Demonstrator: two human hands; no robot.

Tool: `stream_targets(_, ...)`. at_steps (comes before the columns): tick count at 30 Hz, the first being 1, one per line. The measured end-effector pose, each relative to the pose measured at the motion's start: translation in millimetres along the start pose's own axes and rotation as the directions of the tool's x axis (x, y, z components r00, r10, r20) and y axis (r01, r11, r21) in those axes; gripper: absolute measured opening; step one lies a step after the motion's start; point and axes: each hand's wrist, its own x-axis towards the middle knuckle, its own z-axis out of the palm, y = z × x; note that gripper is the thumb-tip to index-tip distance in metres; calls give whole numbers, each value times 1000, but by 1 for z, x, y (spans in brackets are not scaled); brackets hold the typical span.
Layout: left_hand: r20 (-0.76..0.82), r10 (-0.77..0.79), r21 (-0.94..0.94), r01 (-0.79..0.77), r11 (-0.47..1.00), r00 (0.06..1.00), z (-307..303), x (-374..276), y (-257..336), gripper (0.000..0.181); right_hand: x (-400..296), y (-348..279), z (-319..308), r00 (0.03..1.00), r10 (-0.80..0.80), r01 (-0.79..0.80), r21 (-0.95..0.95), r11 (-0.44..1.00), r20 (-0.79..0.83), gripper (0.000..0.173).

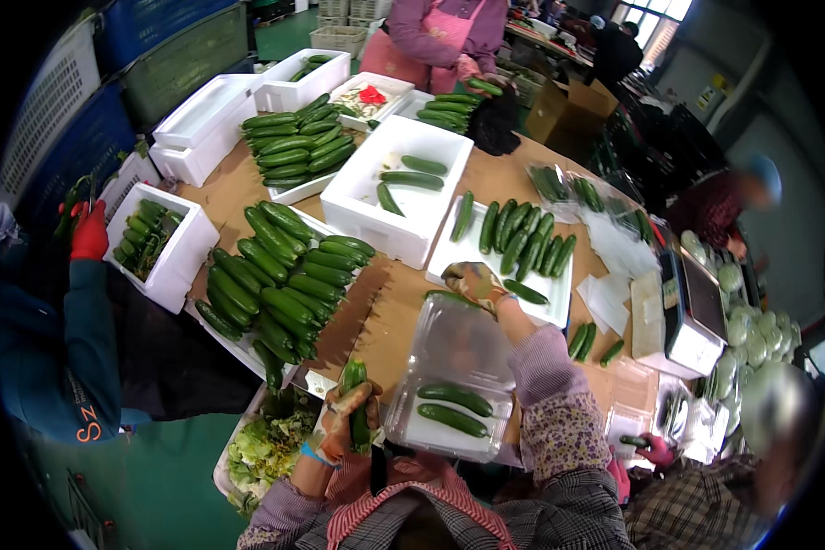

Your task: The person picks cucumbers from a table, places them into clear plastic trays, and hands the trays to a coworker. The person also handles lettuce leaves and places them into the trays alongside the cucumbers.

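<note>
My left hand, in a stained work glove, grips green cucumber near my apron; the fingers hide whether it is one or more. Beside it, a clear plastic clamshell box lies with its lid raised, two cucumbers on a white liner inside. Beyond the lid, my gloved right hand is curled at the near edge of a white foam tray. A cucumber sticks out from under its fingers, partly hidden. Another cucumber lies just right of that hand, and several more rest behind.
Piled cucumbers fill a tray at left. A deep foam box stands mid-table. A scale and paper sheets are at right. Co-workers' gloved hands work at both sides; another person stands opposite.
</note>
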Motion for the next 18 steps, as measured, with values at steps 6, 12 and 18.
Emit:
stream_targets(6, -138, -11, -96, -2, 995, 990, -18, -8, -1, 30, 87, 3, 45, 840, -49, 328, -434, 839, 540, 32)
stream_targets(12, -209, 11, -65, -25, 998, 978, -42, -10, -3, 35, 110, -18, 67, 752, -61, 569, -600, 561, 656, 20)
stream_targets(18, -258, 48, -31, -58, 998, 965, -43, -6, -2, 36, 130, 22, 84, 742, -59, 526, -525, 670, 668, 25)
